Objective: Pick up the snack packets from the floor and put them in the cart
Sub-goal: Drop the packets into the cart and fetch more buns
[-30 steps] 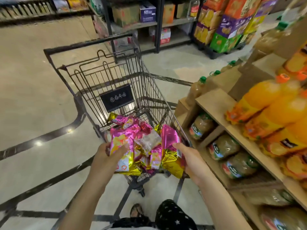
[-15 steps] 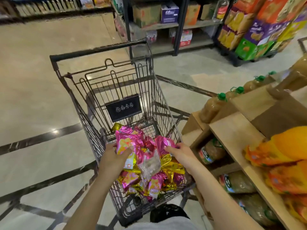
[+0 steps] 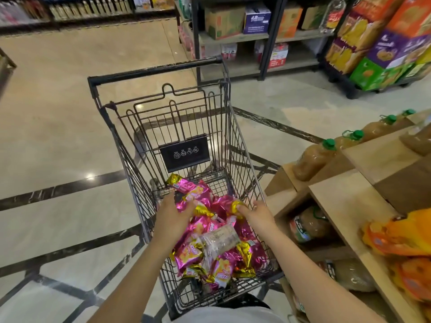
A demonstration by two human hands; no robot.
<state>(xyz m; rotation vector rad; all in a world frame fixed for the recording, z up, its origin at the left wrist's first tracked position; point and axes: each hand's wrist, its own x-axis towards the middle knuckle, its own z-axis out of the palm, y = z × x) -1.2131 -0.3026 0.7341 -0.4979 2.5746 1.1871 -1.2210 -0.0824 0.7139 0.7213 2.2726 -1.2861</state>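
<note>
Pink snack packets [image 3: 189,254] heap in the cart [image 3: 154,70], left hand [image 3: 172,219] and right hand [image 3: 259,216] each gripping one.

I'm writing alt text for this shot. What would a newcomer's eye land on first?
The heap of shiny pink and gold snack packets in the near end of the wire cart, centre frame, with the left hand and right hand on it. Next, the bright orange bottles on the wooden shelf at the right edge.

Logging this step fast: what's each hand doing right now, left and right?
Left hand: grips a pink snack packet inside the cart.
Right hand: pinches a gold-ended snack packet.
</note>
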